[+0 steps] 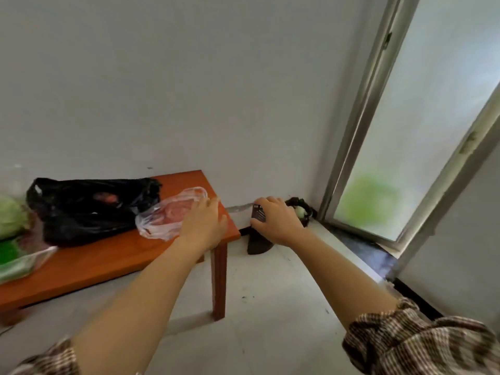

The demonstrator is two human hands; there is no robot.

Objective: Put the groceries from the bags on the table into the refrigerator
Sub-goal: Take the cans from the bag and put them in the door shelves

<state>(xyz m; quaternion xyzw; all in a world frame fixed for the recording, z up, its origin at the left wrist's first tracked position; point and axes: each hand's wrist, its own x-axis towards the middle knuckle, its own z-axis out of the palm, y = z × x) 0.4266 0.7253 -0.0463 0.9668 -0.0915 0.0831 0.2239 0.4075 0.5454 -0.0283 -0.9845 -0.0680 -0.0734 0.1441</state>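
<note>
The clear bag (pixel 165 216) with pink meat inside lies on its side near the right end of the table (pixel 108 262), close to the front right corner. Its long axis runs from the near left up to the far right, and its loose, crumpled mouth points toward the table's far right corner and the wall. The left hand (pixel 203 222) is over the bag's right end with the fingers straight and slightly spread, holding nothing; the fingertips overlap the plastic, but whether they press on it cannot be told.

Just left of the clear bag, touching it, slumps a large black bag (pixel 89 209) with something reddish showing through its opening. At the table's left edge are green vegetables (pixel 10 220) in thin see-through plastic.

The right hand (pixel 276 219) is off the table, out past its right end and above the floor, with its fingers curled round a dark packet (pixel 259 212) that has small white print. A dark shape shows under that hand; whether it is part of the packet is unclear. Beyond it, in the corner of the room, sits a small dark bag (pixel 299 209) with something pale inside, beside a frosted window (pixel 405 131) in a metal frame
</note>
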